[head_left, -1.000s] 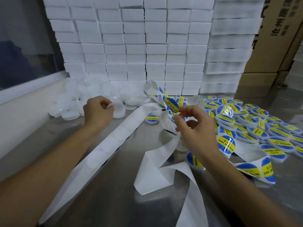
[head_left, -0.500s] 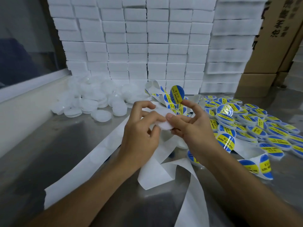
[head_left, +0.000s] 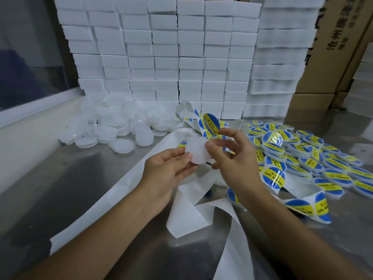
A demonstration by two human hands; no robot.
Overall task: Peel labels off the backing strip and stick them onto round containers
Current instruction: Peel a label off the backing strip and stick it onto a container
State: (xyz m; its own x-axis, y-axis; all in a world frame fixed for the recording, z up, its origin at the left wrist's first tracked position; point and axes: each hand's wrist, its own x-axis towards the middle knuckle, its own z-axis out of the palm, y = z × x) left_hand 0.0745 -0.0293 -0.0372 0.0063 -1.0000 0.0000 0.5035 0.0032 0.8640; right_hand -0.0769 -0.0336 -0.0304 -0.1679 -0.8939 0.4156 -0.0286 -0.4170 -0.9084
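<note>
My left hand (head_left: 168,170) holds a round white container (head_left: 196,151) by its edge, above the middle of the metal table. My right hand (head_left: 232,156) is close beside it, thumb touching the container's right side. A round blue and yellow label (head_left: 211,123) sticks up from my right index fingertip, just above the container. The white backing strip (head_left: 189,207) runs in loops under both hands, with unpeeled labels (head_left: 302,207) on its right end.
Unlabelled white containers (head_left: 113,128) lie heaped at the back left. Labelled containers (head_left: 314,160) are piled on the right. Stacked white boxes (head_left: 181,57) form a wall at the back, with cardboard cartons (head_left: 333,47) to the right. The metal table (head_left: 70,188) shows at the left.
My left hand left the pile with a container and came to the middle. My right hand lifted the peeled label off the strip and now holds it right above the container.
</note>
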